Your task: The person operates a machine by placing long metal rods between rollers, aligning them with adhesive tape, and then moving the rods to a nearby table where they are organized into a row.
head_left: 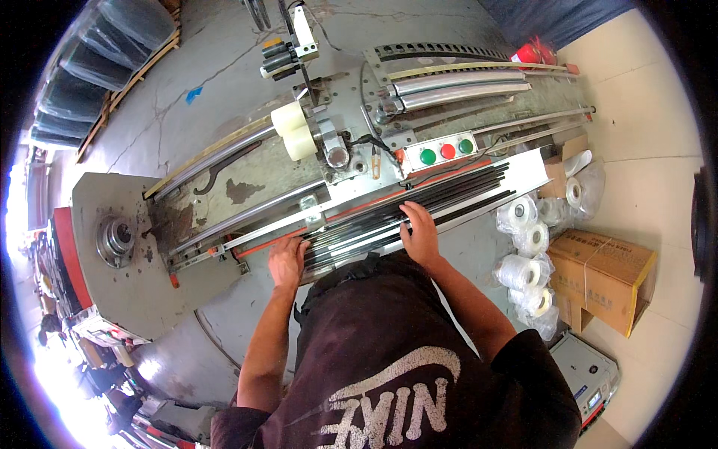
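A bundle of thin black rods [456, 188] lies lengthwise in a white tray [529, 173] along the near side of a long machine, right in front of my body. At the bundle's left end my left hand [286, 262] has its fingers bent together around the rod ends. My right hand [420, 233] rests on the middle of the bundle, thumb and fingers spread apart across the rods. A few rods lie slightly separate along the tray's near edge. My fingertips partly cover the rods beneath them.
Behind the tray sit a control box [441, 152] with green and red buttons, cream rollers [295, 131] and metal rails [464, 84]. The grey machine head [112, 247] stands left. Wrapped white rolls [523, 273] and a cardboard box [602, 273] are at right.
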Demonstrator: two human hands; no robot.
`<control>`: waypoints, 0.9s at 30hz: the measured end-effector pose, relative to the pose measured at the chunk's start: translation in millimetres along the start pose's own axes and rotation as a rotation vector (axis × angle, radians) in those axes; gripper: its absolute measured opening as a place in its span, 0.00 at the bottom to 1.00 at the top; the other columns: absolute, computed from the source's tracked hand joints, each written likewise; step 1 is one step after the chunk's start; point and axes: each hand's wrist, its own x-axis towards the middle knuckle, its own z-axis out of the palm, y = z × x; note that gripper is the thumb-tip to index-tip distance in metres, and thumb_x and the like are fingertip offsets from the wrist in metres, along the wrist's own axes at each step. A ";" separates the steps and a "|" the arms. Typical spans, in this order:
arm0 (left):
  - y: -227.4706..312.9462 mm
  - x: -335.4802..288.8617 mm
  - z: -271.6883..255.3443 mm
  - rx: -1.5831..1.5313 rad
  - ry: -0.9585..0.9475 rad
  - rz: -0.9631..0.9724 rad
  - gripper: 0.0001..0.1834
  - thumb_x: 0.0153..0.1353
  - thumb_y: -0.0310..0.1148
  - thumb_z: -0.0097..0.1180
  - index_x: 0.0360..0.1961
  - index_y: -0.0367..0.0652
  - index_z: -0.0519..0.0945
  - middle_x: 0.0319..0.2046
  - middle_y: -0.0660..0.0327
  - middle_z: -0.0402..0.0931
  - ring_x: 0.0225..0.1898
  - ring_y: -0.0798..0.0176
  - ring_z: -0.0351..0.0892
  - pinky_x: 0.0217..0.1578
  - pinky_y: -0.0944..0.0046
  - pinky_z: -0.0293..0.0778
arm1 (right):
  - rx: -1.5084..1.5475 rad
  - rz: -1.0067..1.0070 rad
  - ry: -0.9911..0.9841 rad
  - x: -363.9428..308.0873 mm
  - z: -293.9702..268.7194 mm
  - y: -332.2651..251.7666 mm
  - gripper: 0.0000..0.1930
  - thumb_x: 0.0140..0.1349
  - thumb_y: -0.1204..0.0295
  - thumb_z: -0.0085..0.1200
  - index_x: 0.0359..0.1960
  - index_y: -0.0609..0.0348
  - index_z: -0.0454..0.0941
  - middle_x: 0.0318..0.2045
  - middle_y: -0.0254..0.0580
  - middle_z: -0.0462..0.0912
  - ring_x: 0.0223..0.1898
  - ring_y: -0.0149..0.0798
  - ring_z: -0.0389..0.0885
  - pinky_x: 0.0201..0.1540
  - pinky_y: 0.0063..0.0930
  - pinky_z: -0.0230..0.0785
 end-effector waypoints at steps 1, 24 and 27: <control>1.2 1.8 -3.7 0.001 -0.006 0.016 0.12 0.64 0.42 0.66 0.38 0.46 0.89 0.39 0.56 0.86 0.43 0.46 0.84 0.45 0.48 0.79 | -0.024 -0.052 0.003 6.7 -3.0 2.2 0.25 0.58 0.78 0.61 0.60 0.62 0.77 0.62 0.52 0.78 0.66 0.58 0.73 0.68 0.51 0.67; 82.2 130.9 -156.6 0.185 0.132 0.270 0.08 0.62 0.32 0.65 0.40 0.45 0.80 0.33 0.57 0.79 0.39 0.51 0.80 0.48 0.49 0.73 | -0.089 -0.610 0.038 197.3 -97.2 -65.0 0.18 0.55 0.75 0.62 0.50 0.55 0.86 0.44 0.39 0.87 0.47 0.45 0.84 0.53 0.40 0.75; 93.5 156.3 -157.1 0.187 0.110 0.193 0.06 0.64 0.32 0.64 0.38 0.45 0.81 0.32 0.57 0.77 0.37 0.49 0.78 0.41 0.50 0.71 | -0.067 -0.615 -0.007 238.1 -92.3 -52.4 0.17 0.58 0.73 0.63 0.50 0.54 0.86 0.45 0.40 0.87 0.48 0.46 0.84 0.55 0.40 0.75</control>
